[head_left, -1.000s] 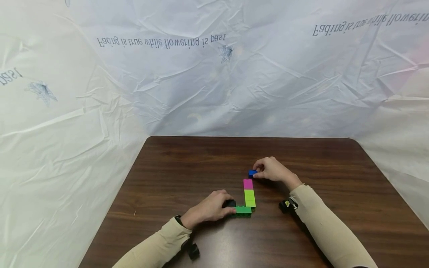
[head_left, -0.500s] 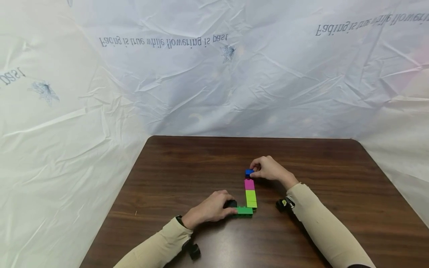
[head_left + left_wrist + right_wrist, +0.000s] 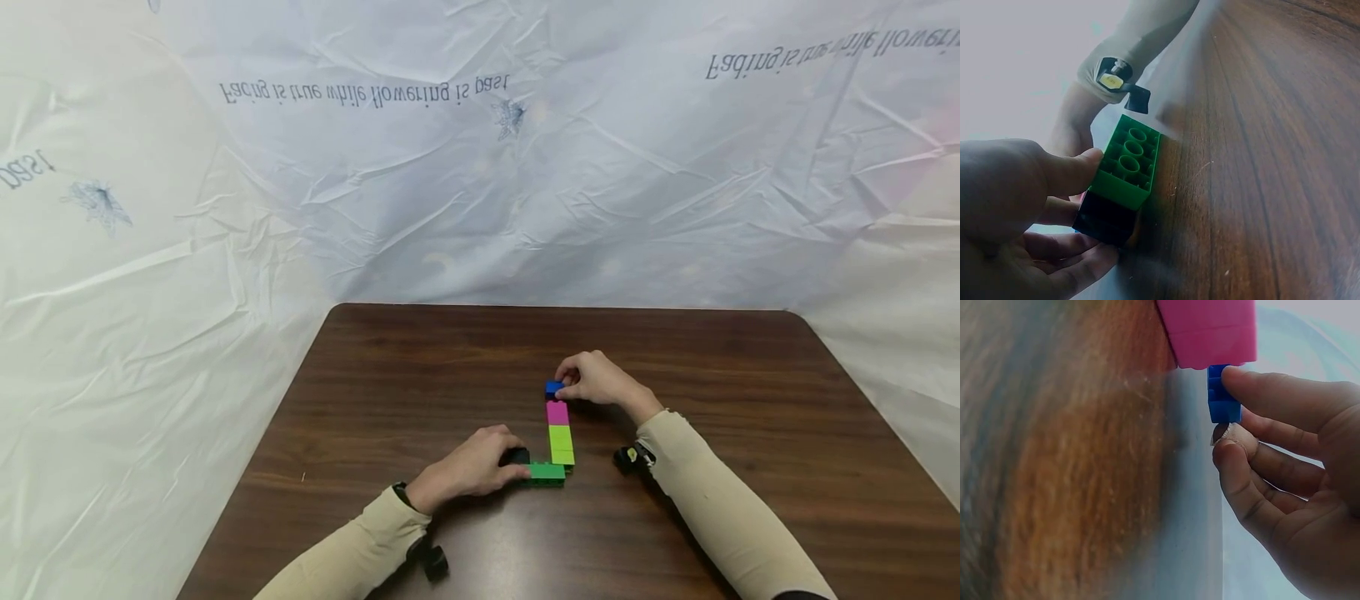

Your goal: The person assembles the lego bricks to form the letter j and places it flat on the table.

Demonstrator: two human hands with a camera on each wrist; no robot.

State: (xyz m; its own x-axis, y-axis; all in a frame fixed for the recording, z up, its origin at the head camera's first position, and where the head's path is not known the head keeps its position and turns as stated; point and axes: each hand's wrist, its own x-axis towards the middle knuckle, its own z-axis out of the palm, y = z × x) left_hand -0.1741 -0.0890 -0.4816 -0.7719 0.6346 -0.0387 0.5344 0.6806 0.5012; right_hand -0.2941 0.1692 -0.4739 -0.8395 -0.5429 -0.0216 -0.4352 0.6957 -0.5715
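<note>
Near the middle of the table, my left hand (image 3: 472, 462) grips a black brick (image 3: 1107, 217) joined to a green toy building brick (image 3: 546, 474). In the left wrist view the green brick (image 3: 1124, 167) shows its hollow side, with the thumb against it and the fingers round the black one. Lime-yellow bricks (image 3: 561, 445) and a pink brick (image 3: 557, 413) run from the green one toward the far side. At that far end, my right hand (image 3: 600, 379) pinches a small blue brick (image 3: 1224, 403) between thumb and fingers. It meets the end of the pink brick (image 3: 1213, 331) in the right wrist view.
The bricks and hands are over a dark wooden table (image 3: 390, 358) with rounded far corners. A pale, creased printed sheet (image 3: 450, 192) hangs behind and beside it. Black camera mounts (image 3: 435, 563) stick out from both wrists.
My right hand has shifted left with the blue brick, bringing it into line with the far end of the pink brick. The left hand keeps its grip and has hardly moved.
</note>
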